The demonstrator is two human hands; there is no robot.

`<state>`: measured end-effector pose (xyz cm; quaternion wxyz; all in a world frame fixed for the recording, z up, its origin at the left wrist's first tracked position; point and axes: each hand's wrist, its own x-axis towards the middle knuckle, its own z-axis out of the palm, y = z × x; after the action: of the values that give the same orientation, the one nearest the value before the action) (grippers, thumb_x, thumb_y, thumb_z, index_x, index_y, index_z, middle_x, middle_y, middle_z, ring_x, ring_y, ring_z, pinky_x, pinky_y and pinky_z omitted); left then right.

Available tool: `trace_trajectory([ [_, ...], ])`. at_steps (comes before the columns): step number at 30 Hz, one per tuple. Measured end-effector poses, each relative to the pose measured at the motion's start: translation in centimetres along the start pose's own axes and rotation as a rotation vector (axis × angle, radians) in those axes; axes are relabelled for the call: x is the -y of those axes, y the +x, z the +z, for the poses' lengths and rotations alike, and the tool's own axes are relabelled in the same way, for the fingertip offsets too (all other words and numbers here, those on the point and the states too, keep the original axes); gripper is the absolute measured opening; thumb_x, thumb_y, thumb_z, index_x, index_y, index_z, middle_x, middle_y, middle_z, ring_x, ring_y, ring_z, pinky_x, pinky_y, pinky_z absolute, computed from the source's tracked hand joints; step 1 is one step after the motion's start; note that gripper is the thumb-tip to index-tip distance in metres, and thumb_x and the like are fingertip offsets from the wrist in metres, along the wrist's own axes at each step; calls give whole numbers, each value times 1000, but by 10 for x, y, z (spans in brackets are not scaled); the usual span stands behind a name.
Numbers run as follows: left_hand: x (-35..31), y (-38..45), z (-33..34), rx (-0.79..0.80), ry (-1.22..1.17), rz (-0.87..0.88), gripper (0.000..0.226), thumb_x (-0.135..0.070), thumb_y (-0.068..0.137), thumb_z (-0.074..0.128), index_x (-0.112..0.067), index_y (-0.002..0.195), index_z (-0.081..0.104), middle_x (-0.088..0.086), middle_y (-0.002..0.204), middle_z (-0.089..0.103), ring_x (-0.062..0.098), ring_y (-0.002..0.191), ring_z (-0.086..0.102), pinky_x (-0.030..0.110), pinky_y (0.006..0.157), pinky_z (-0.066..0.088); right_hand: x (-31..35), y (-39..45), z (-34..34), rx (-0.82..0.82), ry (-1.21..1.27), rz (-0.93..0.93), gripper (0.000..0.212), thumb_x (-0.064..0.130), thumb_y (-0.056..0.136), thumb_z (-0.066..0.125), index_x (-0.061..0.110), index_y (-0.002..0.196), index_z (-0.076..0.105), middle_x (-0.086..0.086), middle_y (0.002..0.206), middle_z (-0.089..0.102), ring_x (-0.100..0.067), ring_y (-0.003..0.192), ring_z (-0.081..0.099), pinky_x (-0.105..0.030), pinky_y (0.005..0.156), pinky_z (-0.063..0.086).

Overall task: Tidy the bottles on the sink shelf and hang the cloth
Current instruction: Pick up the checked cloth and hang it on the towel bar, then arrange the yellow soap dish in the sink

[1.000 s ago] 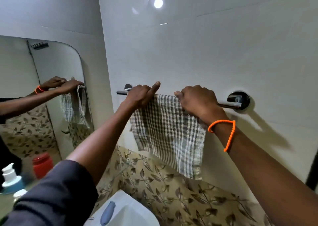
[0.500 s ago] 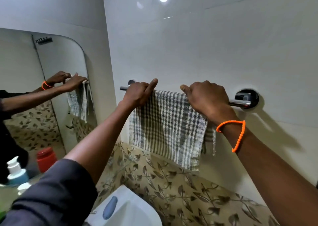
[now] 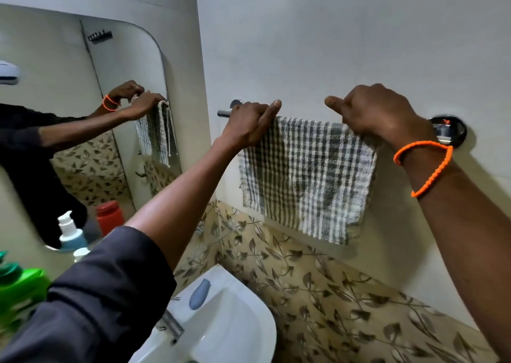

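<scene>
A grey-and-white checked cloth (image 3: pixel 304 180) hangs folded over a chrome towel rail (image 3: pixel 224 112) on the white wall. My left hand (image 3: pixel 249 123) grips the cloth's top left corner at the rail, thumb stretched along it. My right hand (image 3: pixel 378 112), with an orange bracelet on the wrist, holds the top right corner, thumb pointing left. At the lower left stand bottles: a green one (image 3: pixel 19 288) and a small white cap (image 3: pixel 81 252). A red bottle (image 3: pixel 109 216) and a white-and-blue pump bottle (image 3: pixel 70 231) show in the mirror.
A white sink (image 3: pixel 229 324) with a chrome tap (image 3: pixel 172 325) and a blue-grey soap piece (image 3: pixel 197 293) lies below. A mirror (image 3: pixel 83 113) covers the left wall. The rail's round chrome mount (image 3: pixel 449 130) is right of my right hand. Leaf-patterned tiles run under the cloth.
The cloth now hangs flatter and more spread along the rail. My hands have moved slightly further apart, and the view has tilted down, showing more of the sink and bottles.
</scene>
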<state>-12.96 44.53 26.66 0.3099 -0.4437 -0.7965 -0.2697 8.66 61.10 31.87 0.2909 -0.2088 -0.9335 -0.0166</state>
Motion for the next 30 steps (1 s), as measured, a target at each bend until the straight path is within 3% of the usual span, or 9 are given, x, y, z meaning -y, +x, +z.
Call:
trace_trajectory([
  [4, 1, -22, 10, -369, -2, -115, 46, -50, 106, 34, -21, 102, 69, 2, 108, 70, 26, 110, 59, 39, 93, 39, 18, -4, 2, -384, 30, -128, 62, 63, 100, 36, 11, 81, 63, -25, 87, 70, -45, 81, 66, -40, 68, 39],
  [6, 4, -39, 17, -547, -42, -218, 44, -46, 106, 35, -19, 111, 69, 3, 114, 68, 24, 110, 56, 36, 90, 40, 48, -12, 14, -539, 131, -265, 52, 57, 100, 43, 12, 85, 65, -20, 85, 72, -42, 81, 68, -40, 67, 43],
  [8, 8, -62, 27, -592, -109, -298, 42, -44, 106, 36, -16, 112, 67, 5, 112, 66, 21, 105, 54, 34, 89, 41, 82, -21, 36, -581, 231, -403, 39, 48, 98, 49, 15, 85, 65, -15, 82, 71, -39, 81, 66, -43, 71, 48],
  [11, 20, -102, 44, -533, -126, -439, 47, -47, 105, 32, -15, 111, 66, 7, 108, 64, 15, 98, 47, 31, 84, 39, 120, -33, 81, -472, 331, -483, 28, 38, 97, 53, 14, 90, 66, -14, 86, 70, -38, 86, 64, -44, 76, 48],
  [15, 38, -175, 61, -440, -118, -618, 55, -45, 100, 28, -6, 102, 67, 17, 100, 67, 31, 98, 56, 36, 82, 39, 160, -55, 164, -320, 499, -518, 20, 30, 93, 57, 14, 84, 66, -11, 83, 68, -35, 84, 63, -44, 74, 49],
  [19, 49, -275, 73, -393, -35, -748, 42, -34, 106, 35, -9, 100, 68, 17, 99, 70, 35, 96, 62, 44, 84, 47, 197, -102, 257, -228, 537, -592, 16, 29, 95, 53, 19, 88, 64, -5, 93, 67, -30, 91, 61, -44, 78, 46],
  [23, 52, -376, 72, -305, 99, -832, 27, -28, 109, 44, -18, 97, 66, 4, 95, 66, 24, 90, 59, 37, 80, 46, 225, -161, 335, -118, 559, -669, 15, 24, 94, 56, 17, 103, 65, -8, 114, 68, -32, 106, 62, -43, 86, 46],
  [27, 60, -470, 64, -195, 259, -937, 27, -29, 108, 47, -19, 91, 66, 2, 91, 65, 25, 91, 59, 39, 80, 47, 262, -221, 381, 99, 578, -761, 13, 17, 87, 58, 17, 100, 59, -7, 101, 62, -33, 97, 59, -43, 82, 46],
  [30, 75, -527, 55, -55, 374, -1050, 20, -26, 103, 59, -16, 92, 72, 6, 93, 72, 31, 95, 65, 44, 83, 51, 291, -261, 406, 301, 561, -848, 21, 11, 86, 53, 15, 105, 61, -9, 107, 64, -33, 102, 58, -43, 86, 47],
])
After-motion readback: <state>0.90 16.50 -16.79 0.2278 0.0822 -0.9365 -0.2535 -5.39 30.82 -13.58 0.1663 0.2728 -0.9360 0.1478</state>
